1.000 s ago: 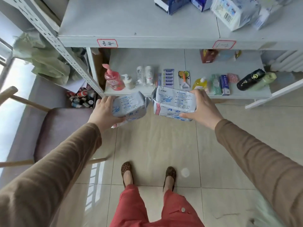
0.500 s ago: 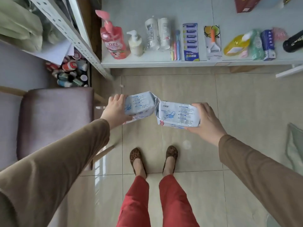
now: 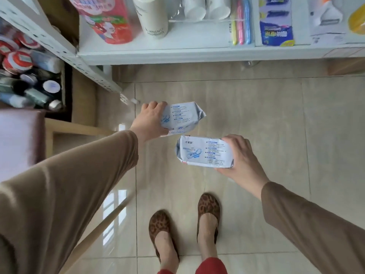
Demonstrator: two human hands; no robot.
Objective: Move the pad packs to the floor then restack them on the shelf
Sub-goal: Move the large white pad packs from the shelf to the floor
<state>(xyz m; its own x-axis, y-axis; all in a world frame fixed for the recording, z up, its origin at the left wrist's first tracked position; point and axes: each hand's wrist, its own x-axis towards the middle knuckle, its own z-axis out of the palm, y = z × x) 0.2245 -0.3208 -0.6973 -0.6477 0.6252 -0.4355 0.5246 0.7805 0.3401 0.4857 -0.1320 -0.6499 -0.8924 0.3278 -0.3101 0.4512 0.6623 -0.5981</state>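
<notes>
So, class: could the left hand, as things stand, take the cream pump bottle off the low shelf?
Probably not yet: the left hand already grips a pad pack. The way to the cream bottle looks open, but the hand is full.

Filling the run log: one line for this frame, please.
left hand: grips pack A | right hand: grips pack B | both over floor, not set down

Both arms in tan-brown sleeves reach forward and down over the beige tiled floor (image 3: 256, 115). Left hand (image 3: 150, 120) grips a white-and-blue plastic pad pack (image 3: 181, 118) by its end; right hand (image 3: 242, 155) holds a second white-and-blue pad pack (image 3: 203, 151), nearer the leopard-print shoes (image 3: 164, 232), fingers curled over its edge.
</notes>
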